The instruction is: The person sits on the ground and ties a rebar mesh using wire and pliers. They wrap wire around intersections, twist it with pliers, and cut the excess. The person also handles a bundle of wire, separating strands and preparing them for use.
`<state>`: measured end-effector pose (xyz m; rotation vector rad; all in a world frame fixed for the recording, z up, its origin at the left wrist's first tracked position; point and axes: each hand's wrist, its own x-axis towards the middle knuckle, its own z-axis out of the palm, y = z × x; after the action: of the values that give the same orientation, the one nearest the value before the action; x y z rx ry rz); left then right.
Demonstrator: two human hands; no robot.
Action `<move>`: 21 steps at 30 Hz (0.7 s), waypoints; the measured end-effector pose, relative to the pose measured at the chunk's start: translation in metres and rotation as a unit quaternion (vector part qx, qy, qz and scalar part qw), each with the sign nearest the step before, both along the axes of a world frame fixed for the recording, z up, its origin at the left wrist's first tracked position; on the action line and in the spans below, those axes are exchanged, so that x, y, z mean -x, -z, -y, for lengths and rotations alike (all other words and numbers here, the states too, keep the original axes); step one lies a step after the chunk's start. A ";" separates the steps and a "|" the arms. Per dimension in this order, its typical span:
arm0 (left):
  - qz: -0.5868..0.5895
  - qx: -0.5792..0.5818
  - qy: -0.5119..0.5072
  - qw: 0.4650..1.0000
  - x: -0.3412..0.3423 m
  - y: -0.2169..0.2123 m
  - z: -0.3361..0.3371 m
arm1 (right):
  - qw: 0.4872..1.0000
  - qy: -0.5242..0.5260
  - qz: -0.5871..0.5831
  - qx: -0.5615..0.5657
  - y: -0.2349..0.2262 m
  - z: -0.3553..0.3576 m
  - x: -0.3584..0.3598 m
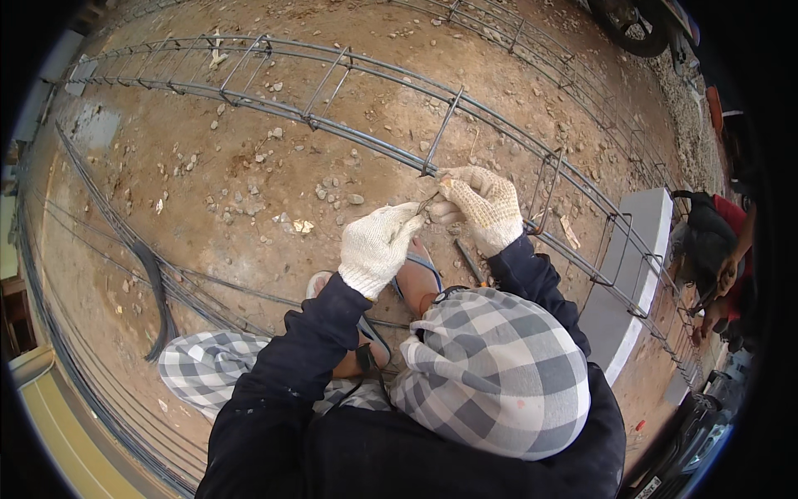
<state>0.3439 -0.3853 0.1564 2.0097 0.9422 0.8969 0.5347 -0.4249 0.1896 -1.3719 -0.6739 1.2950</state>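
Observation:
White knitted gloves cover both of my hands. My left hand point(376, 246) is closed in a pinch at one end of a short thin wire point(427, 202). At the wire's other end, the fingers of my right hand point(482, 206) pinch it, right beside the lower bars of a long rebar cage point(374, 145). A square steel stirrup point(441, 129) joins the cage's bars just above my right hand. The fingertips partly hide the wire, so I cannot tell whether it touches the bars. Below my right hand a dark narrow tool point(469, 259) lies on the ground.
A second rebar cage point(544, 51) runs along the far right. One end of the near cage crosses a pale block point(613, 312). Loose steel bars point(125, 237) lie at left. Stones point(274, 133) dot the dirt. Another person point(727, 241) works at the right, below a motorcycle wheel point(633, 29).

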 end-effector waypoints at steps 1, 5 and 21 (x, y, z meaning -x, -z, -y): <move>0.007 0.020 -0.003 1.000 -0.003 0.002 0.000 | 1.000 0.010 -0.005 0.007 0.000 0.000 0.001; 0.032 0.061 -0.010 0.998 -0.014 0.008 -0.002 | 1.000 0.013 0.014 -0.019 -0.005 -0.001 0.001; 0.228 0.407 -0.198 0.862 0.006 0.045 -0.011 | 0.894 -0.107 0.428 -0.074 -0.015 -0.027 -0.002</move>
<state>0.3382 -0.3742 0.1114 0.8478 1.2028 0.9143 0.5362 -0.3976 0.2050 -1.7618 -1.5223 0.7175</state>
